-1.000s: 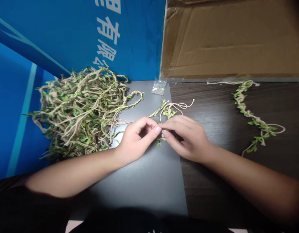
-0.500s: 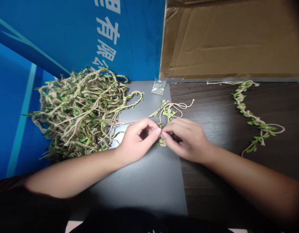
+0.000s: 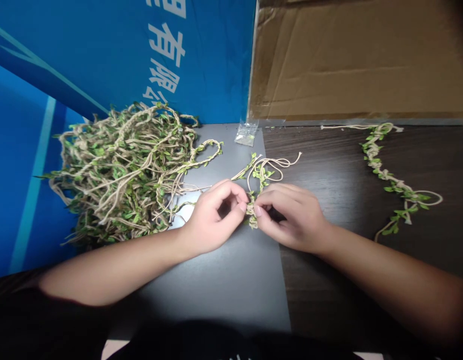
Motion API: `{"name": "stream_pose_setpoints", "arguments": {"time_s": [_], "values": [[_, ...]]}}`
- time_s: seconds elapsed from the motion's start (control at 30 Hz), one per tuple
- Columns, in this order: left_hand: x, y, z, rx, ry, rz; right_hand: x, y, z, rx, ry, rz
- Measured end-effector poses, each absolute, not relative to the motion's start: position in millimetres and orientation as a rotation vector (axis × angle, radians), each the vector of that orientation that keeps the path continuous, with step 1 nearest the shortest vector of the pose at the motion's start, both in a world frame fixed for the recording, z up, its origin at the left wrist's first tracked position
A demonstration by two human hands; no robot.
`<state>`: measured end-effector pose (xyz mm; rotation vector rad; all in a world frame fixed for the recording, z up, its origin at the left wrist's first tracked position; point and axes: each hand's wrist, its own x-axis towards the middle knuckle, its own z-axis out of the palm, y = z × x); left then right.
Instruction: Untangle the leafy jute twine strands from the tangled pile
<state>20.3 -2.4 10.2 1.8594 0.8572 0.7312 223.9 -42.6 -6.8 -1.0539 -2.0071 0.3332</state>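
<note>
Surface (image 3: 223, 290): gray section left and middle, dark wood grain on the right. Blue panel (image 3: 216, 60) with white lettering stands at back left; brown cardboard (image 3: 359, 65) at back right, tape and creases visible.

Big tangled heap of leafy cords (image 3: 129, 170), beige with green leaves, sits at left by the blue panel. One loop sticks out of it toward the middle.

Both hands are mid-surface, facing each other, tips close together. Left hand (image 3: 214, 217): thumb and index fingers nearly closed, pinching the knotted leafy cord (image 3: 253, 220) from its left side. Right hand (image 3: 297, 217): same pinch, on its right side. Exact contact is partly hidden. That cord lies between the hands, over the gray section; its loose beige ends loop out just beyond them.

Separate leafy strand (image 3: 385, 175) lies on the dark section at right, bent, one small loop. Small clear bag (image 3: 246, 134) lies on gray near the panel-cardboard corner.
</note>
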Motion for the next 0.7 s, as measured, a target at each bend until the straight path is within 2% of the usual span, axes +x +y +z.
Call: {"name": "stream_pose_setpoints", "arguments": {"time_s": [0.7], "values": [[20.6, 1.9, 14.4, 1.987, 0.773, 0.669, 224.1, -42.6, -5.2, -1.07, -1.965, 0.44]]}}
